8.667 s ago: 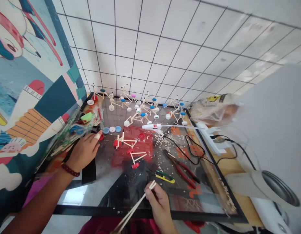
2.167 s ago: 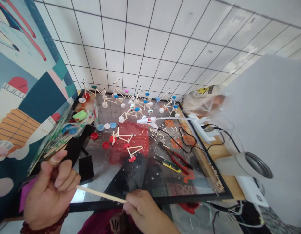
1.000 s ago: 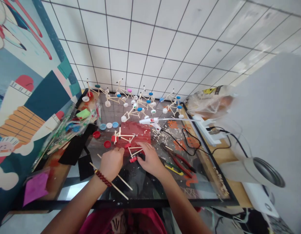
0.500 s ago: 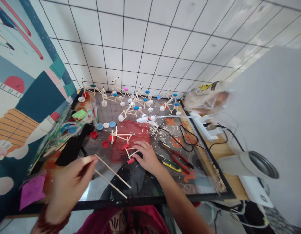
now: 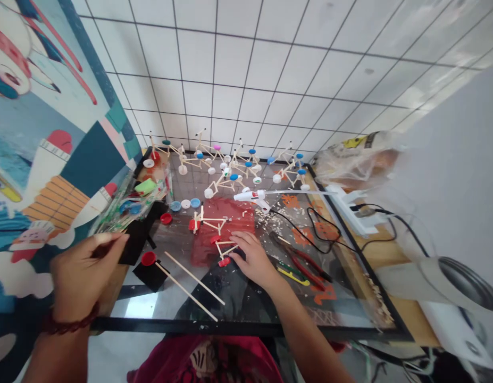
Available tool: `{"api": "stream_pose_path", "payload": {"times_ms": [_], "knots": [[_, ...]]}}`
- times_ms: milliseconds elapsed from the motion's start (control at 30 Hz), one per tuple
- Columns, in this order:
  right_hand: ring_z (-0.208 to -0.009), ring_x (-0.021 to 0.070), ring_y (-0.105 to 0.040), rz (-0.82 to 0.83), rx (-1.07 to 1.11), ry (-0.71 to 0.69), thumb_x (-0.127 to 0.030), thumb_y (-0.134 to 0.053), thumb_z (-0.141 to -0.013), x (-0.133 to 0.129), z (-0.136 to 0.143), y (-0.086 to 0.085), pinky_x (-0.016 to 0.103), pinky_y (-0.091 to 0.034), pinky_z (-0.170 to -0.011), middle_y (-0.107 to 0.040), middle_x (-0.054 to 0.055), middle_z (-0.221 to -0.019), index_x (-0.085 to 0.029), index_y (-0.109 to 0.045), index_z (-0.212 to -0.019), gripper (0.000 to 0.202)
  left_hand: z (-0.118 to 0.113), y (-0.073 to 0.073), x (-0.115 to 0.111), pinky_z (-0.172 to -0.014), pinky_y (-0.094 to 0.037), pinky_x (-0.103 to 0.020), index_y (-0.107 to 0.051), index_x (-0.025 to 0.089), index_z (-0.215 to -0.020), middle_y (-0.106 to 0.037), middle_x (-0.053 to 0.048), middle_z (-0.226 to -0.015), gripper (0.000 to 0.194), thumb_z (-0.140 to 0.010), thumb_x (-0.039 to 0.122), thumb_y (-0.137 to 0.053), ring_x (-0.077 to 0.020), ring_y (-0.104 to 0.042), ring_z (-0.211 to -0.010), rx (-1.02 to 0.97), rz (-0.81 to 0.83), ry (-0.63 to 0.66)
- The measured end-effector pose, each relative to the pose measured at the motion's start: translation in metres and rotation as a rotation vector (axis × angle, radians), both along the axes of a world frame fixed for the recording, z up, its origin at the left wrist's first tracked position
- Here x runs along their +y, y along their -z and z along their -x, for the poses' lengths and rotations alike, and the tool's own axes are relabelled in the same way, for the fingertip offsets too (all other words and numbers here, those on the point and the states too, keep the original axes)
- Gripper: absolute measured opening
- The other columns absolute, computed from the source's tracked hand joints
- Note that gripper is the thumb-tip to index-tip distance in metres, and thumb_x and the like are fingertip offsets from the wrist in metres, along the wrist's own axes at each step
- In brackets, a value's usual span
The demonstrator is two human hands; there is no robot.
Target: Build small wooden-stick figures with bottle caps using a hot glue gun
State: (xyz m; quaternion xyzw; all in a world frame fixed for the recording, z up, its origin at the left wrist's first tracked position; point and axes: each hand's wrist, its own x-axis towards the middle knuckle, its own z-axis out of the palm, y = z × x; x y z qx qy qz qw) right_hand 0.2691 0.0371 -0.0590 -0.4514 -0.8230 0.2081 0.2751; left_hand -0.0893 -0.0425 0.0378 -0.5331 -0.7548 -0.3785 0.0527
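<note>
My left hand [image 5: 86, 274] is raised at the left above the table edge, thumb and forefinger pinched together; whatever may be between them is hidden. My right hand [image 5: 254, 259] rests on the table, its thumb and fingers around the end of a small wooden stick frame [image 5: 222, 249] with red bottle caps. Just behind it stands another stick frame [image 5: 214, 219] with a red cap. Two loose wooden sticks [image 5: 194, 279] lie between my hands, one near a red bottle cap [image 5: 149, 259] on a black piece.
Several stick models [image 5: 234, 167] with coloured caps stand along the back. A white glue gun [image 5: 252, 197] lies mid-table, its cord running right. Red-handled pliers [image 5: 300, 260] and a yellow cutter [image 5: 294, 276] lie right of my hand. Packets of sticks [image 5: 128, 205] line the left edge.
My left hand has moved left, away from the loose sticks, uncovering the red cap and black piece. The right hand stays at the small frame. The view has shifted slightly.
</note>
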Motion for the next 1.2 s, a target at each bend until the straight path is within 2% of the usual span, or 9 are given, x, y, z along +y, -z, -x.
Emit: {"api": "stream_pose_path", "payload": {"times_ms": [133, 233, 333, 433, 533, 633, 767, 933, 1200], "knots": [[-0.12, 0.0287, -0.056, -0.015, 0.026, -0.013, -0.021, -0.065, -0.088, 0.0, -0.002, 0.005, 0.051, -0.047, -0.104, -0.064, 0.011, -0.128, -0.023, -0.064, -0.124, 0.036, -0.023, -0.021, 0.034, -0.06, -0.047, -0.025, -0.079, 0.021, -0.085, -0.072, 0.001, -0.063, 0.025, -0.077, 0.043, -0.07, -0.0157, -0.065, -0.06, 0.033, -0.03, -0.018], [-0.12, 0.0291, -0.056, -0.021, 0.03, -0.011, -0.021, -0.066, -0.088, 0.0, -0.002, 0.006, 0.051, -0.047, -0.104, -0.064, 0.012, -0.128, -0.022, -0.065, -0.122, 0.034, -0.015, -0.035, 0.043, -0.06, -0.047, -0.025, -0.078, 0.019, -0.087, -0.068, 0.002, -0.061, 0.024, -0.079, 0.041, -0.071, -0.0146, -0.063, -0.058, 0.072, -0.146, -0.001], [-0.118, 0.0286, -0.056, -0.038, 0.044, -0.003, -0.02, -0.066, -0.088, 0.0, -0.001, 0.005, 0.051, -0.048, -0.103, -0.065, 0.011, -0.126, -0.023, -0.067, -0.114, 0.027, -0.009, -0.046, 0.05, -0.065, -0.048, -0.027, -0.076, 0.018, -0.089, -0.059, 0.003, -0.055, 0.029, -0.075, 0.044, -0.076, -0.0183, -0.062, -0.067, 0.314, -0.195, 0.053], [-0.118, 0.0286, -0.057, -0.049, 0.055, -0.008, -0.021, -0.067, -0.087, -0.001, -0.002, 0.003, 0.051, -0.048, -0.102, -0.065, 0.011, -0.124, -0.022, -0.067, -0.108, 0.021, -0.029, -0.047, 0.049, -0.071, -0.05, -0.029, -0.075, 0.017, -0.101, -0.052, 0.003, -0.054, 0.03, -0.075, 0.033, -0.078, -0.0196, -0.06, -0.071, 0.405, -0.363, 0.018], [-0.116, 0.028, -0.058, -0.046, 0.072, -0.013, -0.021, -0.067, -0.088, -0.001, -0.004, 0.002, 0.049, -0.049, -0.101, -0.065, 0.011, -0.122, -0.022, -0.065, -0.107, 0.019, -0.07, -0.031, 0.035, -0.071, -0.052, -0.025, -0.072, 0.017, -0.097, -0.071, -0.004, -0.087, 0.017, -0.08, 0.018, -0.075, -0.0141, -0.064, -0.074, 0.248, -0.377, 0.317], [-0.113, 0.0264, -0.059, -0.038, 0.099, -0.015, -0.019, -0.066, -0.089, 0.0, -0.006, 0.001, 0.048, -0.05, -0.1, -0.067, 0.011, -0.118, -0.021, -0.063, -0.109, 0.02, -0.108, 0.0, 0.025, -0.071, -0.053, -0.021, -0.07, 0.019, -0.095, -0.071, -0.002, -0.087, 0.013, -0.085, 0.011, -0.067, -0.012, -0.067, -0.077, -0.031, -0.171, 0.681], [-0.111, 0.0248, -0.062, -0.009, 0.124, 0.001, -0.019, -0.06, -0.093, -0.001, -0.009, 0.0, 0.046, -0.051, -0.098, -0.067, 0.011, -0.117, -0.022, -0.061, -0.11, 0.017, -0.133, 0.043, 0.029, -0.075, -0.056, -0.025, -0.071, 0.022, -0.1, -0.071, -0.003, -0.094, 0.015, -0.087, 0.019, -0.065, -0.014, -0.068, -0.082, -0.431, 0.062, 0.655], [-0.114, 0.0241, -0.062, -0.006, 0.107, 0.032, -0.016, -0.048, -0.097, -0.003, -0.009, 0.001, 0.044, -0.052, -0.097, -0.063, 0.013, -0.125, -0.021, -0.061, -0.109, 0.019, -0.153, 0.073, 0.032, -0.094, -0.057, -0.041, -0.045, 0.023, -0.141, -0.063, -0.012, -0.125, 0.074, -0.074, 0.025, -0.076, -0.0221, -0.067, -0.105, -0.873, 0.267, 0.602], [-0.107, 0.0258, -0.062, -0.095, 0.014, 0.02, -0.001, -0.051, -0.082, -0.003, -0.009, 0.003, 0.045, -0.053, -0.094, -0.067, 0.011, -0.117, -0.021, -0.066, -0.112, 0.039, -0.156, 0.085, 0.028, -0.107, -0.047, -0.051, -0.041, 0.026, -0.144, -0.05, -0.012, -0.142, 0.07, -0.081, 0.022, -0.069, -0.0297, -0.054, -0.128, -0.496, 0.251, 0.646]]}}
